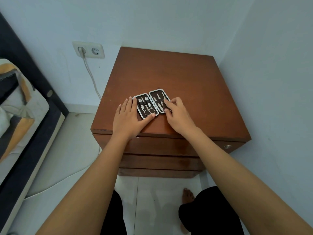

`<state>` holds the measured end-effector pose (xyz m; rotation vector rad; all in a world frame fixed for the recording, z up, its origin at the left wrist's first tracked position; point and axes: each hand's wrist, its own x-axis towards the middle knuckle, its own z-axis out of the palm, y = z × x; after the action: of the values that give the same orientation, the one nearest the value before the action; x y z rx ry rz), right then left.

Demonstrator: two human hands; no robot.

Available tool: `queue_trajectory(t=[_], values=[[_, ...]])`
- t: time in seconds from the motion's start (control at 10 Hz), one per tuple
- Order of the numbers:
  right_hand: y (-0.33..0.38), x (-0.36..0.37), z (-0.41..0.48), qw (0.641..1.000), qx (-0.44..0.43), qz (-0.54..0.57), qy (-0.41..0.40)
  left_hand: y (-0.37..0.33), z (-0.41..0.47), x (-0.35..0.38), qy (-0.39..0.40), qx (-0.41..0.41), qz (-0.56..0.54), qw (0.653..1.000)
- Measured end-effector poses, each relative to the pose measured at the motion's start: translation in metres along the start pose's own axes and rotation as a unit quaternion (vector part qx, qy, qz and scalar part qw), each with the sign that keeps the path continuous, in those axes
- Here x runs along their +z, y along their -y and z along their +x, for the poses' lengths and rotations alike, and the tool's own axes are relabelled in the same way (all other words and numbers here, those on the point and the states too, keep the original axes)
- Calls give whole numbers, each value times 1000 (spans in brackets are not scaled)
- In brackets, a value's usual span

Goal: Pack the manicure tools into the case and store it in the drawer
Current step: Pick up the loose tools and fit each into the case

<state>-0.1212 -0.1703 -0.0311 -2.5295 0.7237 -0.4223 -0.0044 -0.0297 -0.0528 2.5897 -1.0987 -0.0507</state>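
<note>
Both forearms reach far. My left hand flat, spread, beside open manicure case on tabletop; right hand, fingers loosely bent, rests on case's right half.

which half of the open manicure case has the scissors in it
The left half of the case, beside the left hand. Its scissors show two round finger loops; the right half, under the right hand, holds only straight tools.
</note>
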Motion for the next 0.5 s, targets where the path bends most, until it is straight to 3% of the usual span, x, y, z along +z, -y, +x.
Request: queue_trajectory(t=[0.2,0.5], values=[[-11,-2,-21,996,-48,14,-70,0,0,0,1,0,2,1000],[-7,5,-13,997,-19,-57,-44,0,1,1,2,-2,-8,1000]])
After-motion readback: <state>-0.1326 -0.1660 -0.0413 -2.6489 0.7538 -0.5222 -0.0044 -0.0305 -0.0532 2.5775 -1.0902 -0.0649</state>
